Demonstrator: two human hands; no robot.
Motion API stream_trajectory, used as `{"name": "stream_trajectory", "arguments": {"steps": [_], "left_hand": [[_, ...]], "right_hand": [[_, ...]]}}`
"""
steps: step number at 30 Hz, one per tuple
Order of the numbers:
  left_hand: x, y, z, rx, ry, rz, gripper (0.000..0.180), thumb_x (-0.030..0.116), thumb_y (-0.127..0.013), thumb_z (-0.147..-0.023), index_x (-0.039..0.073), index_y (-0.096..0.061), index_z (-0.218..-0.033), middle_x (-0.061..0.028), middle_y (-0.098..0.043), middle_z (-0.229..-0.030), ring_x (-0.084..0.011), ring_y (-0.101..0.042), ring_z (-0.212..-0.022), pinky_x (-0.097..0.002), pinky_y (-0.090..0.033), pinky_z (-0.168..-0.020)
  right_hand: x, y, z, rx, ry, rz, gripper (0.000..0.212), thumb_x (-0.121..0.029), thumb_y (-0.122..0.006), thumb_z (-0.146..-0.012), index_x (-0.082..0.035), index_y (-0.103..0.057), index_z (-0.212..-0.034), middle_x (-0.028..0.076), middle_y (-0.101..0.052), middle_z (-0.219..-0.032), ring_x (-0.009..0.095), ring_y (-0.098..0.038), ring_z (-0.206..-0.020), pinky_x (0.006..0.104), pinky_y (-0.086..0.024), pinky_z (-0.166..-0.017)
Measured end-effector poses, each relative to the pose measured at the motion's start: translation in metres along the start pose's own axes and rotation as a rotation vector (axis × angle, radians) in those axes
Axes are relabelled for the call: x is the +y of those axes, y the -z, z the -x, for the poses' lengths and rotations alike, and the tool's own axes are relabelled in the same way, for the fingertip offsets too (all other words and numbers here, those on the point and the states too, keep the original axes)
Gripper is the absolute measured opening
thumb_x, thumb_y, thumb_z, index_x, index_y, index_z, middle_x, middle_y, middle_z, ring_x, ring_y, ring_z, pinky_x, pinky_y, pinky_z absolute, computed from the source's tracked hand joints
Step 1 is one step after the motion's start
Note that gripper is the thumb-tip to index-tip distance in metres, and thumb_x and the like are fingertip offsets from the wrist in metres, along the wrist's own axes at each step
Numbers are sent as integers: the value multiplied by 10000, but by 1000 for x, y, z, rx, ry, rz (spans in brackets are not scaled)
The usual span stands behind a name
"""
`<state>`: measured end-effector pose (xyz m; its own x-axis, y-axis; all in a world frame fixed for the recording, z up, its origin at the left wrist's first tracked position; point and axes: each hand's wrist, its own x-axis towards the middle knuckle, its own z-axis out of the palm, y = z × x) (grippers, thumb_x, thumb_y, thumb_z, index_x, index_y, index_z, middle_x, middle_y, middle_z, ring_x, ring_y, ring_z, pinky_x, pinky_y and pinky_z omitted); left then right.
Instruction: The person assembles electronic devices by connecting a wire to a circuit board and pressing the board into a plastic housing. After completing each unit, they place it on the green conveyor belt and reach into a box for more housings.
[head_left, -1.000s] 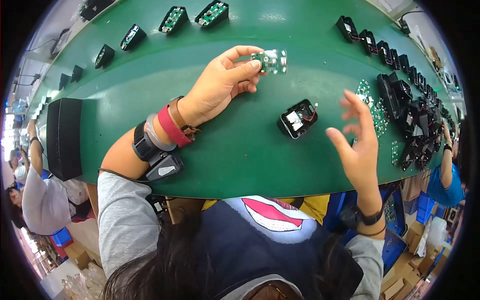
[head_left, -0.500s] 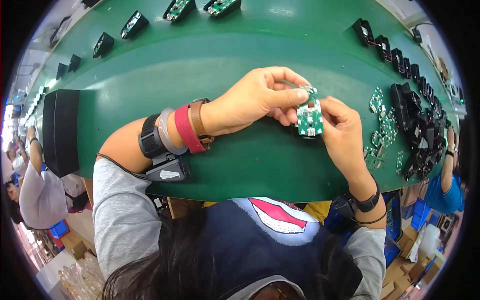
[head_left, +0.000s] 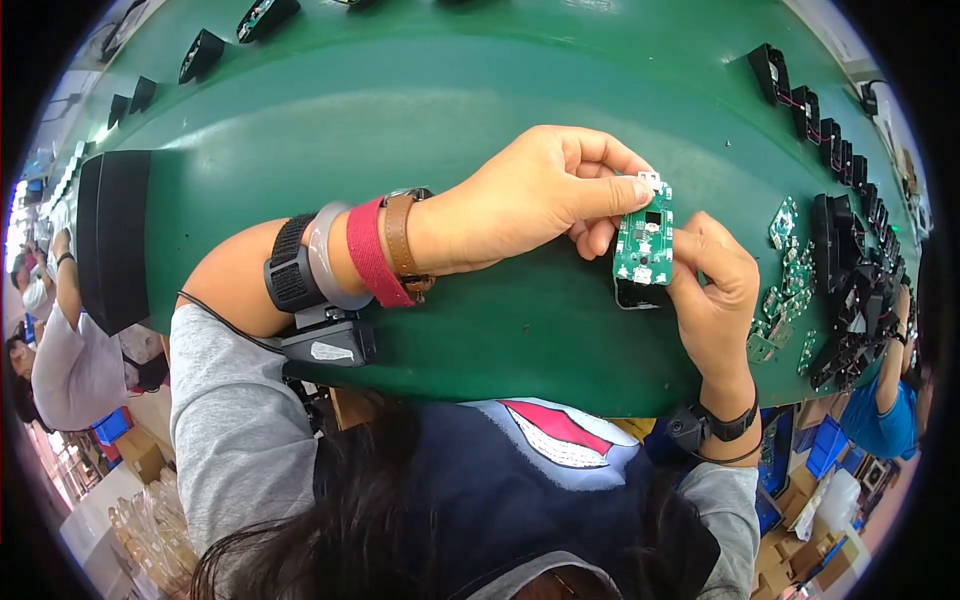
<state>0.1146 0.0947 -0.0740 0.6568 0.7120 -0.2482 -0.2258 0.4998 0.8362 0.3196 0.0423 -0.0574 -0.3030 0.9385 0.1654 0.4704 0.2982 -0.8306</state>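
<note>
A green circuit board (head_left: 650, 238) with white connectors is held over the table in front of me. My left hand (head_left: 545, 200) pinches its far end between thumb and fingers, palm side down. At the board's right edge, my right hand (head_left: 716, 285) is closed with thumb and index finger; the fingertips are partly hidden. Beneath the near end of the board shows the rim of a black casing (head_left: 638, 296), close against it. Whether the board is seated in this casing, I cannot tell.
Loose green circuit boards (head_left: 793, 283) lie to the right, beside a heap of black casings (head_left: 853, 290). More casings with wires (head_left: 806, 115) line the far right edge. A long black box (head_left: 113, 240) stands at the left. Co-workers sit at both sides.
Both hands and the board have shifted slightly right in the picture, and the whole view has shifted as well. The black casing's rim now shows more plainly below the board.
</note>
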Motion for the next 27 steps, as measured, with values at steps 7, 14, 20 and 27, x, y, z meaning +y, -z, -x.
{"name": "stream_trajectory", "arguments": {"steps": [7, 14, 20, 27], "left_hand": [[3, -2, 2, -29, -3, -49, 284, 195, -610, -941, 2, -592, -1148, -14, -632, -837, -45, -556, -604, -187, -463, -571], [-1, -1, 0, -15, -43, -33, 267, 173, -581, -957, 5, -591, -1165, -4, -621, -825, -40, -544, -601, -176, -459, -564], [0, -3, 0, -30, -46, -137, 278, 203, -615, -936, 6, -610, -1131, 1, -620, -815, -30, -511, -574, -166, -417, -520], [0, 0, 1, 25, -85, -179, 270, 217, -637, -921, 3, -620, -1085, 3, -628, -776, -20, -468, -526, -163, -361, -472]], "right_hand": [[-4, 0, 0, 26, -69, -13, 147, 33, -667, -801, 3, -702, -940, -11, -441, -671, 77, -399, -623, 229, -297, -547], [0, 0, 1, 65, -144, -175, 140, 13, -691, -801, -15, -719, -935, -16, -494, -671, 54, -441, -617, 210, -337, -550], [-1, -14, 0, 69, -222, -305, 126, 36, -626, -833, 12, -699, -933, -20, -506, -702, 43, -445, -635, 201, -343, -562], [-9, -10, 5, 93, -201, -156, 161, 7, -592, -865, 1, -653, -1014, -9, -530, -804, 41, -468, -698, 194, -384, -586]]}}
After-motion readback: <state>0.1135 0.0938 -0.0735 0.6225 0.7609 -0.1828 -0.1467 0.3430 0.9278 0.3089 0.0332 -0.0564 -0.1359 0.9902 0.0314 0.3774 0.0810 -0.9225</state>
